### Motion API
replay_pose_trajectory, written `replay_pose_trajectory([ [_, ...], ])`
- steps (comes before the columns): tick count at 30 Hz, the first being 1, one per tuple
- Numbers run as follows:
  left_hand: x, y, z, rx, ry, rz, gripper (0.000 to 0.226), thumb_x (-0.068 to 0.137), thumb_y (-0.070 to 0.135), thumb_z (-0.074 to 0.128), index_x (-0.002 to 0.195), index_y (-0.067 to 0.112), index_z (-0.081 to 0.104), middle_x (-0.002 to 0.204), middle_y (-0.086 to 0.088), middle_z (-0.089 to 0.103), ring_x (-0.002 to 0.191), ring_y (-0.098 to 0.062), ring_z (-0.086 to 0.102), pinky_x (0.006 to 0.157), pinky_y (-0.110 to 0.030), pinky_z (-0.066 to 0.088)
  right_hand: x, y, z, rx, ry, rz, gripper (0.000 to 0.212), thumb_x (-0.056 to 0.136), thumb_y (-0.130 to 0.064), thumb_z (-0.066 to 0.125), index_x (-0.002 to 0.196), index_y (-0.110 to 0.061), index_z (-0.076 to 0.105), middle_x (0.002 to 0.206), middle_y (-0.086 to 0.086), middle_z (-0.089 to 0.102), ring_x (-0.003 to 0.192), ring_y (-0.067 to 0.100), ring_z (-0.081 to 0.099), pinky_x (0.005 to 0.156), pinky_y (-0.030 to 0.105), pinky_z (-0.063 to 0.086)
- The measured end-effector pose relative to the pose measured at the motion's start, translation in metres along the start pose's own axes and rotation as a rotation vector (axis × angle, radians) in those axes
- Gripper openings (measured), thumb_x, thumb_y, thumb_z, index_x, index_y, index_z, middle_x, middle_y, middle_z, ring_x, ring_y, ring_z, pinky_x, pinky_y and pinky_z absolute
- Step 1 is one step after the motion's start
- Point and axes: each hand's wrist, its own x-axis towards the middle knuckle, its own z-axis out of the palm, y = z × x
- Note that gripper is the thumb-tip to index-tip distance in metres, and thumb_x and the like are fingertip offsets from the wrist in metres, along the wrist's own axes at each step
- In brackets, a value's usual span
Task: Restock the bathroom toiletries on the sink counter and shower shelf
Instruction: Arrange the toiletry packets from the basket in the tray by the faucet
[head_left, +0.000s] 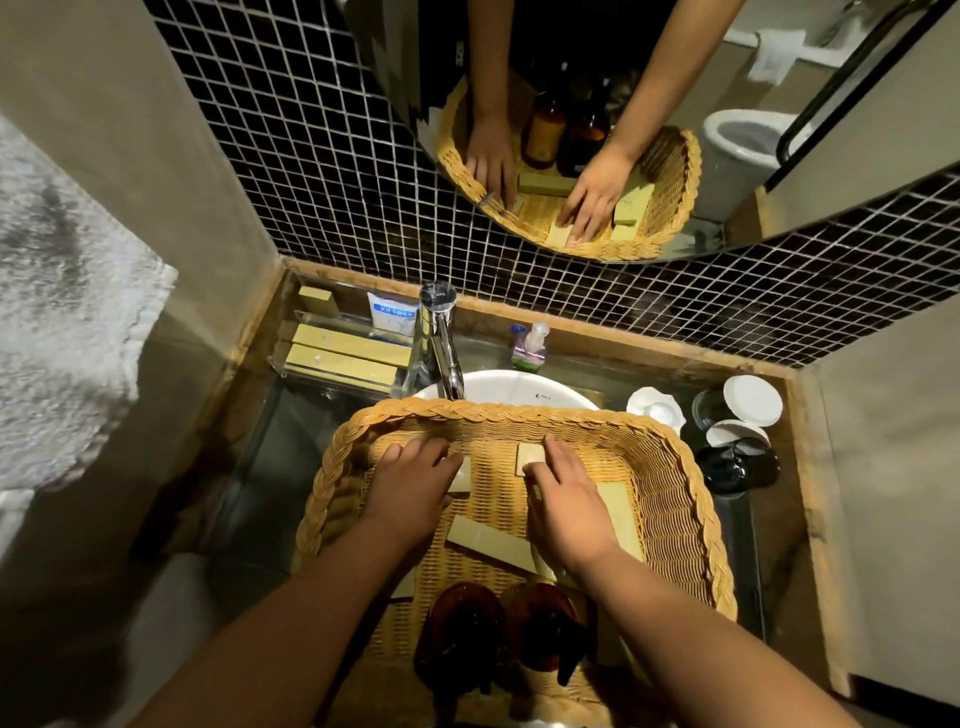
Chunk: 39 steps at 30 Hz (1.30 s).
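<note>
Dark mosaic tile backs a narrow bathroom tabletop with a white sink under a chrome tap; over the sink sits a wicker basket holding pale boxed toiletries and two amber bottles at its near end; the left hand lies flat on one small box, its grip loose and spread; the right hand presses on another box, fingers extended, closed on nothing that I can tell; a longer box lies between the wrists; left of the tap, a clear tray already carries similar long boxes; right of the basket stand white lidded cups and a dark glass; a mirror above reflects the basket.
</note>
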Motion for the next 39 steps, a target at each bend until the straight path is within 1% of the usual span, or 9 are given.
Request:
replay_pose_trajectory([
  [4, 0.000, 0.001, -0.001, -0.009, -0.027, -0.009, 0.060, 0.091, 0.042, 0.064, 0.146, 0.035, 0.042, 0.147, 0.007, 0.050, 0.137, -0.023, 0.040, 0.108, -0.045, 0.032, -0.002, 0.001, -0.002, -0.054, 0.008, -0.037, 0.071, 0.077, -0.007, 0.071, 0.137, -0.029, 0.041, 0.151, 0.001, 0.035, 0.141, 0.025, 0.029, 0.113, 0.038, 0.034],
  [11, -0.003, 0.002, -0.005, -0.015, -0.044, 0.001, 0.056, 0.095, 0.040, 0.060, 0.147, 0.035, 0.040, 0.150, 0.007, 0.046, 0.139, -0.022, 0.036, 0.109, -0.044, 0.031, -0.002, 0.006, 0.000, -0.022, 0.009, -0.016, 0.072, 0.091, -0.010, 0.060, 0.152, -0.031, 0.029, 0.150, -0.004, 0.042, 0.135, 0.020, 0.037, 0.111, 0.034, 0.035],
  [19, 0.010, -0.002, -0.076, 0.139, 0.047, 0.189, 0.065, 0.098, 0.040, 0.053, 0.154, 0.040, 0.021, 0.154, 0.001, 0.038, 0.138, -0.025, 0.037, 0.112, -0.042, 0.030, 0.016, -0.019, -0.063, -0.148, 0.019, -0.221, 0.072, 0.091, -0.019, 0.060, 0.153, -0.031, 0.026, 0.150, 0.004, 0.038, 0.135, 0.028, 0.036, 0.108, 0.040, 0.039],
  [23, 0.015, -0.013, -0.127, 0.156, 0.142, 0.190, 0.084, 0.093, 0.025, 0.059, 0.156, 0.043, 0.006, 0.134, 0.004, 0.053, 0.120, -0.020, 0.053, 0.101, -0.037, 0.037, 0.040, -0.043, -0.110, -0.195, 0.134, -0.303, 0.067, 0.090, -0.021, 0.064, 0.149, -0.029, 0.033, 0.142, 0.005, 0.046, 0.128, 0.028, 0.042, 0.104, 0.037, 0.040],
  [25, 0.016, -0.019, -0.145, 0.133, 0.126, 0.174, 0.083, 0.093, 0.019, 0.059, 0.156, 0.043, 0.011, 0.130, 0.004, 0.054, 0.115, -0.020, 0.056, 0.099, -0.036, 0.041, 0.048, -0.054, -0.128, -0.178, 0.158, -0.319, 0.070, 0.087, -0.019, 0.067, 0.148, -0.029, 0.035, 0.139, 0.004, 0.047, 0.126, 0.027, 0.043, 0.103, 0.037, 0.041],
  [29, 0.005, -0.023, -0.144, 0.117, 0.038, 0.187, 0.051, 0.098, 0.029, 0.048, 0.147, 0.035, 0.039, 0.129, 0.002, 0.054, 0.113, -0.022, 0.057, 0.095, -0.039, 0.047, 0.057, -0.062, -0.137, -0.189, 0.156, -0.334, 0.070, 0.087, -0.019, 0.067, 0.148, -0.029, 0.035, 0.142, 0.004, 0.046, 0.128, 0.026, 0.042, 0.105, 0.036, 0.041],
  [32, -0.008, -0.023, -0.116, 0.131, -0.072, 0.260, 0.043, 0.099, 0.037, 0.042, 0.142, 0.029, 0.047, 0.129, -0.002, 0.055, 0.118, -0.025, 0.054, 0.098, -0.041, 0.045, 0.052, -0.059, -0.128, -0.225, 0.118, -0.337, 0.070, 0.085, -0.020, 0.070, 0.146, -0.028, 0.037, 0.138, 0.004, 0.048, 0.125, 0.028, 0.044, 0.102, 0.037, 0.043],
  [35, -0.015, -0.013, -0.086, 0.176, -0.249, 0.334, 0.046, 0.097, 0.034, 0.049, 0.142, 0.029, 0.044, 0.135, -0.008, 0.051, 0.123, -0.031, 0.050, 0.099, -0.046, 0.045, 0.045, -0.054, -0.116, -0.215, 0.074, -0.344, 0.058, 0.086, -0.024, 0.066, 0.138, -0.028, 0.042, 0.131, 0.005, 0.051, 0.120, 0.029, 0.046, 0.096, 0.037, 0.046],
  [39, -0.013, 0.001, -0.055, 0.129, -0.489, 0.211, 0.061, 0.097, 0.026, 0.058, 0.151, 0.034, 0.032, 0.163, -0.010, 0.018, 0.144, -0.040, 0.027, 0.113, -0.053, 0.036, 0.036, -0.044, -0.103, -0.177, 0.054, -0.316, 0.046, 0.093, -0.037, 0.059, 0.135, -0.030, 0.043, 0.129, 0.004, 0.052, 0.119, 0.028, 0.046, 0.094, 0.040, 0.048],
])
